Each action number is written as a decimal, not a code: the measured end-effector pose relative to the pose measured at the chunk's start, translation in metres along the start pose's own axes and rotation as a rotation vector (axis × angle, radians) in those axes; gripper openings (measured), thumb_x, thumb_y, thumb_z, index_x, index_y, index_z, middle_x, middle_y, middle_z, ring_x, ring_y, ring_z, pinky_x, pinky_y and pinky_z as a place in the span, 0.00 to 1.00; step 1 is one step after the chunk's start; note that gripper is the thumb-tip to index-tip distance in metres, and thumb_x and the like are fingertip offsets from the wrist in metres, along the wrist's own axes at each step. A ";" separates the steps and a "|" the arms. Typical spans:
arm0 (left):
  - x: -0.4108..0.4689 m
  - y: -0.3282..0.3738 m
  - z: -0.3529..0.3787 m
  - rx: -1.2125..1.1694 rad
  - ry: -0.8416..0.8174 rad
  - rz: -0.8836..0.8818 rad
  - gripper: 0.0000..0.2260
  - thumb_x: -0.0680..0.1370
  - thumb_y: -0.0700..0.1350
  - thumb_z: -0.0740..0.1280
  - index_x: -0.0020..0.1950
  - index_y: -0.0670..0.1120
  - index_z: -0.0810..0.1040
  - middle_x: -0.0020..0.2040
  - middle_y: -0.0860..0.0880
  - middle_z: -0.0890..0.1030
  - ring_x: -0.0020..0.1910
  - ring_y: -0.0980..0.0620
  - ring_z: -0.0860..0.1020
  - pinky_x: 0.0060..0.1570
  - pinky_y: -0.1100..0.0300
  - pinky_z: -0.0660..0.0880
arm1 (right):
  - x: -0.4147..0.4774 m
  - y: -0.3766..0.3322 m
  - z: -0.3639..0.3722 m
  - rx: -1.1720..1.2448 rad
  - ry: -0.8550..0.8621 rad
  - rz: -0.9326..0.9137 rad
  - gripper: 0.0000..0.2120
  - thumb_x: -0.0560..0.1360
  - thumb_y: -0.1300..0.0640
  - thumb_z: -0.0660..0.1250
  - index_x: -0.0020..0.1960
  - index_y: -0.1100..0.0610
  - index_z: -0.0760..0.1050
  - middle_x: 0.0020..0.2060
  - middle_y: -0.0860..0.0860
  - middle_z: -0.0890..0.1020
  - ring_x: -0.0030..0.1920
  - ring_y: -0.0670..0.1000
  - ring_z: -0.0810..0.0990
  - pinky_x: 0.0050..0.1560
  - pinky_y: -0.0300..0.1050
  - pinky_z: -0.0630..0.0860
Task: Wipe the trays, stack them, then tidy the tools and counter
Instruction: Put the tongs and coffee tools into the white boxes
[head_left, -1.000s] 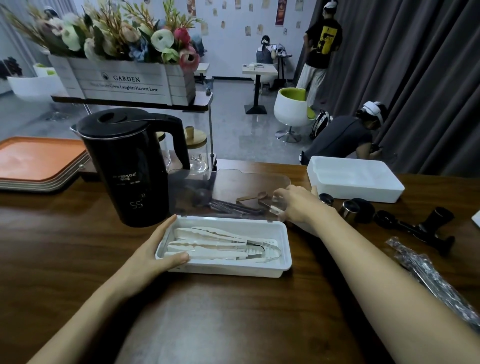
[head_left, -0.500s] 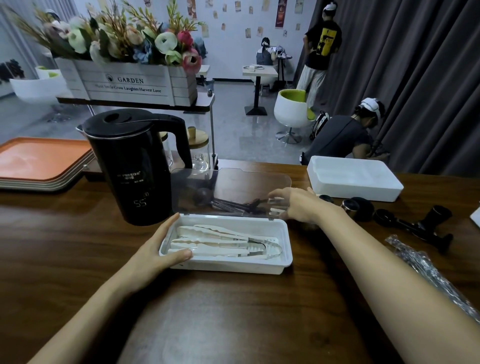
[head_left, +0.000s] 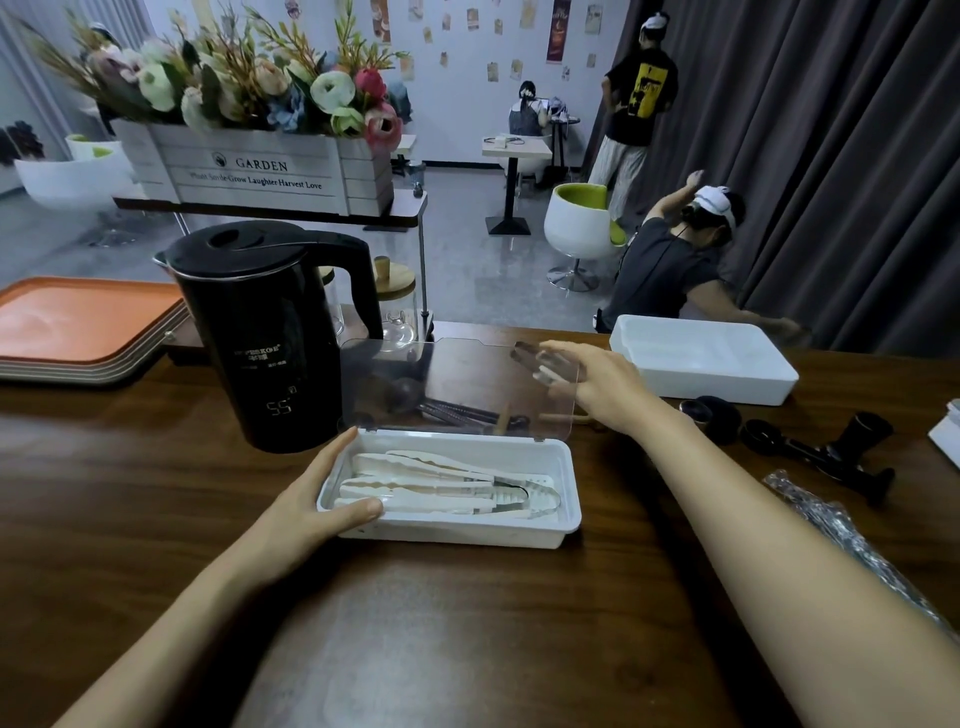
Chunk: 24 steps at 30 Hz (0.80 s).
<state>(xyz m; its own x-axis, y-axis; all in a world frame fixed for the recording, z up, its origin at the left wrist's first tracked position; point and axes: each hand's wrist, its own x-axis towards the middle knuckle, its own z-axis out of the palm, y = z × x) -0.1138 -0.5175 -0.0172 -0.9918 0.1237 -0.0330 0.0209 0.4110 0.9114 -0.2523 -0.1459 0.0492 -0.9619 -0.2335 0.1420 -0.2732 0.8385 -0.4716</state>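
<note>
Fingers (head_left: 545, 366) of the right hand (head_left: 602, 387) are seen through the clear lid (head_left: 467, 384), curled behind its upper right corner, so that corner is pinched. The lid is held upright, hinged on the far rim of the white box (head_left: 457, 532). The left end of this box is gripped by the left hand (head_left: 306, 512), the thumb hooked over the rim. White tongs (head_left: 441, 478) lie lengthwise inside; at least 2 overlap, and the exact count is hard to make out. On the worktop (head_left: 467, 623) 2 white boxes are counted, the second box (head_left: 701, 364) well apart at the back right. 1 black kettle (head_left: 270, 353) stands just beside the left hand. 1 stack of orange trays (head_left: 78, 322) is cut off by the left edge. Dark utensils (head_left: 457, 413) behind the lid are blurred.
</note>
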 end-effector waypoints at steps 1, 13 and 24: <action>0.000 0.000 0.000 -0.001 0.001 0.000 0.46 0.64 0.68 0.77 0.79 0.67 0.60 0.72 0.72 0.68 0.71 0.72 0.66 0.72 0.61 0.63 | 0.002 0.000 -0.003 0.035 0.030 0.015 0.29 0.75 0.48 0.74 0.74 0.40 0.69 0.66 0.46 0.78 0.65 0.53 0.75 0.58 0.46 0.69; -0.003 0.004 0.001 0.001 -0.002 -0.008 0.46 0.64 0.68 0.76 0.79 0.67 0.60 0.71 0.75 0.66 0.69 0.76 0.64 0.70 0.63 0.63 | 0.009 -0.017 -0.041 0.387 0.248 -0.026 0.26 0.75 0.52 0.74 0.71 0.41 0.74 0.59 0.45 0.82 0.58 0.46 0.80 0.63 0.55 0.77; 0.000 0.000 0.003 0.013 -0.006 -0.007 0.46 0.65 0.69 0.77 0.78 0.69 0.58 0.72 0.75 0.66 0.72 0.74 0.63 0.74 0.59 0.62 | -0.044 -0.104 -0.075 0.490 0.170 -0.201 0.25 0.73 0.51 0.76 0.68 0.39 0.76 0.52 0.39 0.81 0.49 0.45 0.80 0.53 0.46 0.78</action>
<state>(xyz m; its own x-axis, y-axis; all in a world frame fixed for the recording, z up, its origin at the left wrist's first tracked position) -0.1130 -0.5148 -0.0189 -0.9911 0.1263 -0.0425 0.0152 0.4236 0.9057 -0.1803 -0.1858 0.1578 -0.8867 -0.2479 0.3903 -0.4622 0.4494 -0.7645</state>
